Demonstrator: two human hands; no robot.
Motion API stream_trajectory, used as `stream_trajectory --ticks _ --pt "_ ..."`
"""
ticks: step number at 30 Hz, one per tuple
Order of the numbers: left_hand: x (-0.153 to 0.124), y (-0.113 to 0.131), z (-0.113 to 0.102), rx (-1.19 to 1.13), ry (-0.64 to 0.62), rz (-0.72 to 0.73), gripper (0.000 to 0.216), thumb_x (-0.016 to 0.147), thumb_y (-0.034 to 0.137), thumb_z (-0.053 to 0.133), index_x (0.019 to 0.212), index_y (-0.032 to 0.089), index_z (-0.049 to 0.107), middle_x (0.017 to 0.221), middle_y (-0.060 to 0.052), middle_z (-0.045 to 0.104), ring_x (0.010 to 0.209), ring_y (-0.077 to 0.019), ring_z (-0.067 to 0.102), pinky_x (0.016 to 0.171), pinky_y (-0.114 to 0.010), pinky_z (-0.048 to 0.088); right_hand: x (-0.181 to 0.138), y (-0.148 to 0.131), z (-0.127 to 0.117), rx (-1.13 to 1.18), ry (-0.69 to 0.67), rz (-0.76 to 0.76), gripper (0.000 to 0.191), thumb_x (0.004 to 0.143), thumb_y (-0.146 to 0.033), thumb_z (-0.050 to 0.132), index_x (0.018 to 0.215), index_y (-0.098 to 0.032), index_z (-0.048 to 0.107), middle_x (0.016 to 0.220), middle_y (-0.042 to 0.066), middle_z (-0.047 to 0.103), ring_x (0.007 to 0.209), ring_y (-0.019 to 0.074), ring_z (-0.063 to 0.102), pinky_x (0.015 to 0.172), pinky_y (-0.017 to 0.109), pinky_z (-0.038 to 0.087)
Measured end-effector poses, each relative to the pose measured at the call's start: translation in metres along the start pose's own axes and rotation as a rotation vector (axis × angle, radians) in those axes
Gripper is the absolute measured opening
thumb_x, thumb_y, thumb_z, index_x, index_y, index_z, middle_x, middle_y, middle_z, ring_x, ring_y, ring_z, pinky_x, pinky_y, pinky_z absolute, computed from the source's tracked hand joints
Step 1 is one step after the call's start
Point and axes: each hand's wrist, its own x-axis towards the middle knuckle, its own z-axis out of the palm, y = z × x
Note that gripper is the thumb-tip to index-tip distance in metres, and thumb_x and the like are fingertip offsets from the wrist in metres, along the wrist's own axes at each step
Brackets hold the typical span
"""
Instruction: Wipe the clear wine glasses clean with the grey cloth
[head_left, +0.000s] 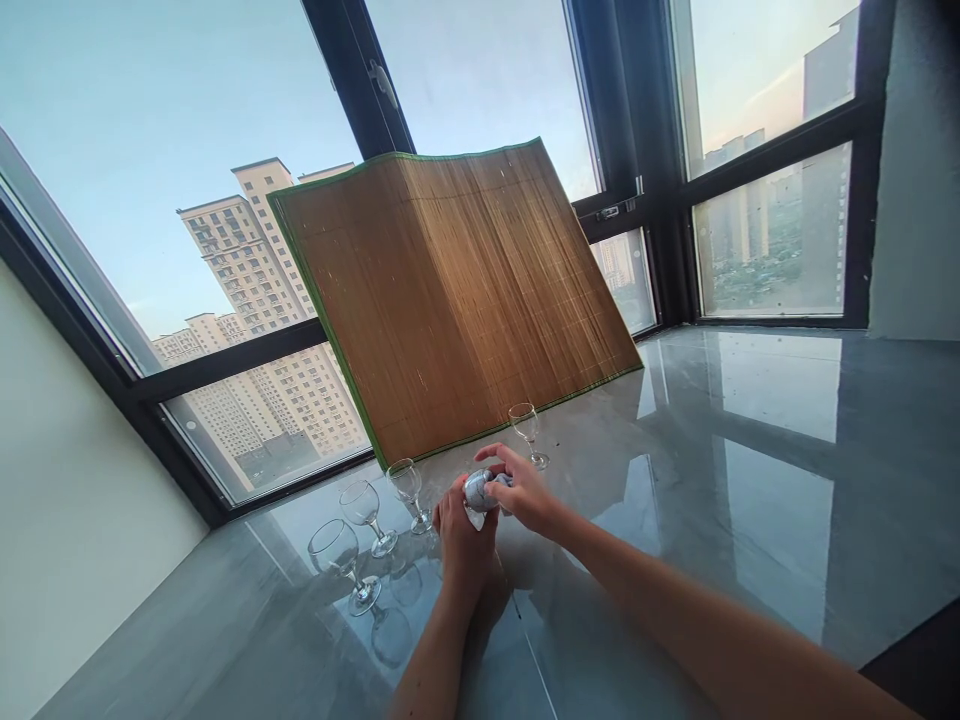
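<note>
Above the shiny grey floor, my left hand (pixel 466 535) is closed around a small stemmed wine glass (pixel 477 492), whose bowl looks grey and silvery. My right hand (pixel 525 490) pinches a grey cloth (pixel 501 481) at the glass, with some fingers raised. How much of the cloth sits inside the bowl I cannot tell. Left of my hands stand three upright wine glasses in a slanting row: a near one (pixel 337 550), a middle one (pixel 363 505) and a far one (pixel 406 482). Another wine glass (pixel 525 425) stands just beyond my right hand.
A brown bamboo mat (pixel 465 300) with green edging leans against the dark-framed windows behind the glasses. The glossy grey tiled surface (pixel 675 580) reflects the windows. A white wall (pixel 75 480) rises at the left, and tall buildings show outside.
</note>
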Motion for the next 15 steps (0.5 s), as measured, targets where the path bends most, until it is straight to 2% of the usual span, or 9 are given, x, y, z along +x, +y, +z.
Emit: stream_trajectory --ticks 3,8,12,15 --pt "-0.0001 -0.0008 0.0003 -0.002 0.007 0.009 0.048 0.081 0.028 0.063 0.127 0.021 0.052 0.122 -0.01 0.066 0.115 -0.029 0.059 0.102 -0.048 0.038 -0.0001 -0.0003 -0.0006 0.005 0.011 0.003 0.044 0.066 -0.016 0.053 0.11 -0.021 0.057 0.078 0.0 0.062 0.064 0.0137 0.054 0.054 0.023 0.041" --pt "0.0005 0.0011 -0.0004 0.002 0.019 0.031 0.047 0.081 0.026 0.063 0.127 0.021 0.053 0.121 -0.011 0.066 0.117 -0.0287 0.059 0.102 -0.047 0.038 -0.0018 -0.0004 0.002 -0.049 0.076 -0.107 0.032 0.074 -0.02 0.054 0.106 -0.02 0.061 0.084 0.002 0.064 0.076 0.0166 0.059 0.064 0.027 0.046" --pt "0.0002 0.0021 -0.0011 -0.006 0.03 0.052 0.047 0.081 0.028 0.064 0.126 0.021 0.053 0.12 -0.01 0.067 0.114 -0.0277 0.06 0.102 -0.046 0.038 -0.0039 -0.0024 0.0044 -0.065 0.111 -0.09 0.028 0.077 -0.021 0.051 0.103 -0.02 0.061 0.078 0.001 0.063 0.07 0.016 0.058 0.062 0.027 0.045" --pt "-0.0001 0.0026 -0.0013 -0.002 0.013 0.044 0.046 0.081 0.028 0.064 0.126 0.021 0.053 0.119 -0.01 0.066 0.115 -0.0278 0.059 0.102 -0.046 0.037 -0.0034 -0.0014 0.0047 -0.08 0.139 -0.11 0.027 0.075 -0.019 0.051 0.1 -0.02 0.062 0.086 0.003 0.065 0.074 0.0165 0.06 0.063 0.027 0.046"
